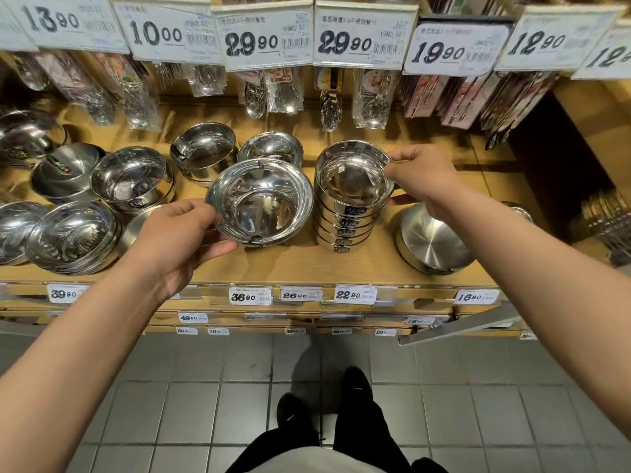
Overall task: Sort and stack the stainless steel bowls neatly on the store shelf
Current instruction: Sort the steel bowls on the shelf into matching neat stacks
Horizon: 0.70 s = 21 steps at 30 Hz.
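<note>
At frame centre, the left hand point(181, 233) gripped a wide bowl point(259, 203); the right hand point(415, 175) pinched, seemingly, the stack point(351, 199); the two rims needed levelling before nesting.

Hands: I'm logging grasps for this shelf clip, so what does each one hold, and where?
Left hand grips the wide bowl by its left rim. Right hand pinches the top bowl of the stack at its right rim.

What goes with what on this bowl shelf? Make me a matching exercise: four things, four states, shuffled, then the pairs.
Things:
1. wide flared bowl
2. tall stack of bowls
3. upside-down bowl
4. packaged spoons

States:
A. hanging under the price tags
B. gripped at its rim by the left hand
C. lying base up at the right
D. steadied by the right hand

Pairs: 1-B, 2-D, 3-C, 4-A
</note>
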Each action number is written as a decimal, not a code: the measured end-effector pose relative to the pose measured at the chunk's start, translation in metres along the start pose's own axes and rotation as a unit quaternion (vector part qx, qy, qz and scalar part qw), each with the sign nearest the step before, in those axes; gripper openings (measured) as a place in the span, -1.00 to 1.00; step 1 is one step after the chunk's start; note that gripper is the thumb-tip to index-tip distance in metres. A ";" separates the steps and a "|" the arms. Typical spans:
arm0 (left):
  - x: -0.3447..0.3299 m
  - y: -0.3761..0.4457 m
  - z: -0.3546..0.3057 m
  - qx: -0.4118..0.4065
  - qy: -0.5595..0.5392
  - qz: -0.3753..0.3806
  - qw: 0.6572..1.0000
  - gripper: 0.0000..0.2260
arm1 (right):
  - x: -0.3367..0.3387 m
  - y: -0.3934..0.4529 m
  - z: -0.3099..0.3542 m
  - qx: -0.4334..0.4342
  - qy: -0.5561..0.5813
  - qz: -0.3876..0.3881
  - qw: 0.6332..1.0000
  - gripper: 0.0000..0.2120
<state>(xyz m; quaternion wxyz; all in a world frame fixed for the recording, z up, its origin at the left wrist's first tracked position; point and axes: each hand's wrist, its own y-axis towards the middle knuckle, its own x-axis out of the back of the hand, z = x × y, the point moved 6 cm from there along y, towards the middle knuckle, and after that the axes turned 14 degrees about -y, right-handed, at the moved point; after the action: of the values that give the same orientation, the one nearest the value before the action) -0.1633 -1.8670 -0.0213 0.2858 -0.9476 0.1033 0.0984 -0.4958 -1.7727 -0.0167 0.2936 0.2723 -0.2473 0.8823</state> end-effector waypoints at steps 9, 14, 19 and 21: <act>0.000 -0.001 -0.001 0.003 -0.008 0.005 1.000 -0.87 | 0.008 -0.005 0.000 -0.001 -0.014 -0.012 1.000 -0.96; 0.002 -0.002 -0.004 0.001 -0.012 0.004 1.000 -0.88 | 0.023 -0.014 0.004 0.000 -0.016 -0.077 0.997 -0.92; 0.015 0.000 -0.010 -0.001 -0.009 -0.008 1.000 -0.87 | 0.032 -0.044 0.031 0.069 -0.024 -0.126 0.989 -0.81; 0.022 0.000 -0.011 -0.002 -0.010 -0.014 1.000 -0.86 | 0.021 -0.061 0.040 0.087 -0.017 -0.099 0.991 -0.77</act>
<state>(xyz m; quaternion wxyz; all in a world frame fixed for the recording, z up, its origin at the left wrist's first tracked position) -0.1409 -1.8763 -0.0181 0.2864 -0.9485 0.0866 0.1043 -0.4571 -1.7453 0.0428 0.3500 0.3347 -0.1462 0.8626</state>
